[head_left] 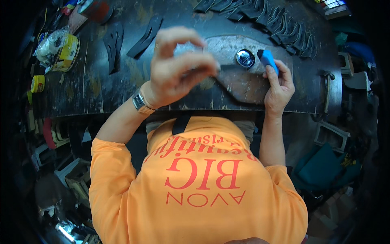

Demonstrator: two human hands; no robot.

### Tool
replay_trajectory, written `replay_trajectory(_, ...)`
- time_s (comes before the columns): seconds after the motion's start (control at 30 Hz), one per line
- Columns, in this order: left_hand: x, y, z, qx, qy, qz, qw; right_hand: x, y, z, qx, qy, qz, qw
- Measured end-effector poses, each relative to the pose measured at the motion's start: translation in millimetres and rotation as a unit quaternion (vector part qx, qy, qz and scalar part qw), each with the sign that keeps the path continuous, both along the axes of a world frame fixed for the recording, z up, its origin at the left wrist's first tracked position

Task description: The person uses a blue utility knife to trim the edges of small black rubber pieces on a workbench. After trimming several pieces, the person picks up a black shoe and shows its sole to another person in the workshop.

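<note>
My right hand (279,87) grips a blue block-like object (268,61) with a dark end, thumb on its near side. It is held above the right part of a worn, irregular flat slab (243,87). Just left of it, a small round container (245,58) with a shiny, dark, reflective top rests on the slab. My left hand (178,65) is raised over the slab's left side, a watch on its wrist. Its fingers are curved and blurred by motion, so whether they hold anything is unclear. Two black forked strap pieces (113,44) lie beyond it to the left.
Many black strap pieces (284,28) lie overlapped in a row along the far right of the dark table (134,95). At the left stand a yellow tub (67,53) with plastic wrap, a small yellow tin (38,83) and a reddish can (96,10). A handle-like metal bar (327,93) is at the right edge.
</note>
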State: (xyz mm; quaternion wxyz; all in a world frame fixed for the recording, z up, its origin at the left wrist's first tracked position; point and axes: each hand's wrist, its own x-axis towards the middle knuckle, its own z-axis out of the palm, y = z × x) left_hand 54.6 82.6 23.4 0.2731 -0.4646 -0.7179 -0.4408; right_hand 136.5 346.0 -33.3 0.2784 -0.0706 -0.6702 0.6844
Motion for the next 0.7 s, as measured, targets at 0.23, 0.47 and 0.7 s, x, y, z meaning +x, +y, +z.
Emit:
replay_trajectory(0.23, -96, 58, 17, 0.124, -0.387, -0.053, 0.912, -1, 0, 4, -0.023, -0.029, 0.008, 0.999)
replay_trajectory(0.47, -81, 83, 21, 0.039, 0.105, -0.029, 0.993, 4, 4, 3, -0.108, 0.001, 0.011, 0.994)
replay_trajectory(0.7, -39, 68, 8, 0.006, 0.268, -0.119, 0.956, 8, 18, 7, -0.231, 0.042, 0.086, 0.968)
